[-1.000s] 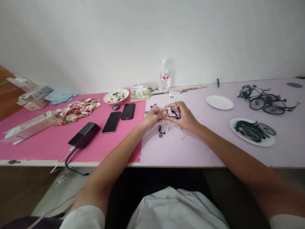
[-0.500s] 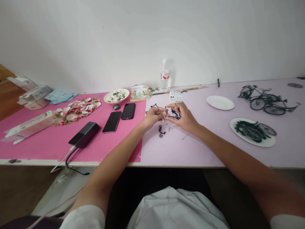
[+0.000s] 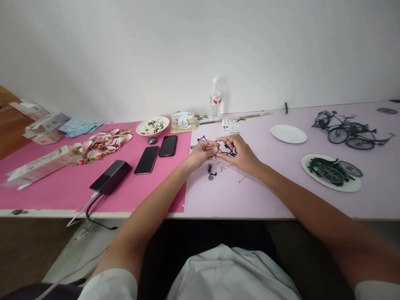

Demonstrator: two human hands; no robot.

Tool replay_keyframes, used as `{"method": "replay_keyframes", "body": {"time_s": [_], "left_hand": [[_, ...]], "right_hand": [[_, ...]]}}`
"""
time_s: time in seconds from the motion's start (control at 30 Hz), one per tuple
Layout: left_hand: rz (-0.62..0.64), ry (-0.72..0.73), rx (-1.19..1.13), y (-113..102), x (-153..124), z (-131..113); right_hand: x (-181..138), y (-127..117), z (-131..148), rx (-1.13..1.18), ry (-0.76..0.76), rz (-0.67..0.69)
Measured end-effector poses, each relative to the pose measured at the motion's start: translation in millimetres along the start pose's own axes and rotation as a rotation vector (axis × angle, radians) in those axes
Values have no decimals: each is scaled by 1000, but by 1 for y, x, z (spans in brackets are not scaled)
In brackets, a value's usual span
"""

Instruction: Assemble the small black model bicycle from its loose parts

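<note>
My left hand (image 3: 201,152) and my right hand (image 3: 239,153) meet over the lilac part of the table (image 3: 268,187). Both pinch a small dark model part (image 3: 218,145) between their fingertips. Thin black frame pieces (image 3: 229,151) lie under my right fingers. Several small loose parts (image 3: 211,171) and a thin pin (image 3: 242,179) lie on the table just below the hands. A small printed sheet (image 3: 231,126) lies just beyond the hands.
Two finished model bicycles (image 3: 350,131) stand at the right. A plate with bicycle parts (image 3: 331,171) and an empty white plate (image 3: 288,133) lie near them. Two phones (image 3: 158,152), a power bank (image 3: 110,177), a bowl (image 3: 153,125), a spray bottle (image 3: 215,99) and boxes (image 3: 40,163) lie at the left and back.
Both hands stay pinched together on the small part; my left hand has crept slightly right and up toward the right fingers. Nothing else moved.
</note>
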State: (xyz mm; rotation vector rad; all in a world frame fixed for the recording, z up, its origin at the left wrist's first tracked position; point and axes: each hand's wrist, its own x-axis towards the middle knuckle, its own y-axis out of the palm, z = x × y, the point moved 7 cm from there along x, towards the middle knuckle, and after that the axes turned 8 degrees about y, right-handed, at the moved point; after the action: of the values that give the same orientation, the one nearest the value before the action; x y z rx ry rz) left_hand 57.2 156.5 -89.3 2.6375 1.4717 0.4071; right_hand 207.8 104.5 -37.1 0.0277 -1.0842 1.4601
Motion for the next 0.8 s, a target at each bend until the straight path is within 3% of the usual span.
{"method": "replay_keyframes", "body": {"time_s": [0.43, 0.8], "left_hand": [[56, -6, -137, 5, -2, 0], [80, 38, -195, 9, -2, -8]], "right_hand": [[-2, -4, 12, 46, 3, 12], [-3, -21, -11, 150, 118, -213]]}}
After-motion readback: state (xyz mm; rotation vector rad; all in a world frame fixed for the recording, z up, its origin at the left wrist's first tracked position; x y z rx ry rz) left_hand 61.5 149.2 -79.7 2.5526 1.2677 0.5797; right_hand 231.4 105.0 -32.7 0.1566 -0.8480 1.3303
